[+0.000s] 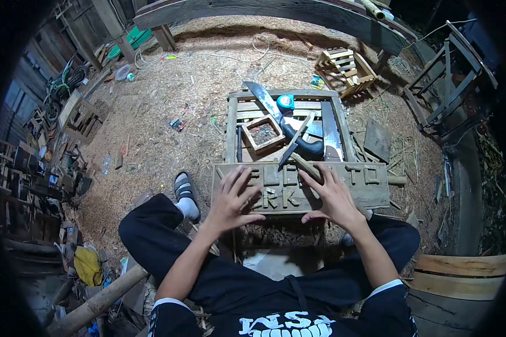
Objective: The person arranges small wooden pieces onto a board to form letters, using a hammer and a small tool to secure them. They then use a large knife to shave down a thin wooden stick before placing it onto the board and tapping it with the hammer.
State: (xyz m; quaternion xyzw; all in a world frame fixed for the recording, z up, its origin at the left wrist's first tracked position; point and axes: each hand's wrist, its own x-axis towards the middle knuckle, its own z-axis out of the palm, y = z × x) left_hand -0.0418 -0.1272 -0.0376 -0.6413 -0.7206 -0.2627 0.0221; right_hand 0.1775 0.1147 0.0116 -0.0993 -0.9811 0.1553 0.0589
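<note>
My left hand [233, 197] lies with spread fingers over the left part of a wooden board [374, 196], fingertips on or just above its raised wooden letters [289, 196]. Over the board's right half, my right hand [333, 197] is spread too, its fingers near a loose wooden strip [305, 165]. Neither hand grips anything. My palms hide some letters. The board rests across the near end of a slatted wooden table [231, 126]. Beyond it lie a broad-bladed machete [261, 95], a teal tape measure [285, 101], a small wooden box [247, 131] holding small bits and a wide blade [329, 126].
Wood shavings [146, 112] cover the ground. A slatted wooden crate [365, 70] stands behind the table, and a wooden frame [444, 84] is at the right. A thick beam [236, 18] crosses the back. My sandalled foot [185, 194] is left of the table.
</note>
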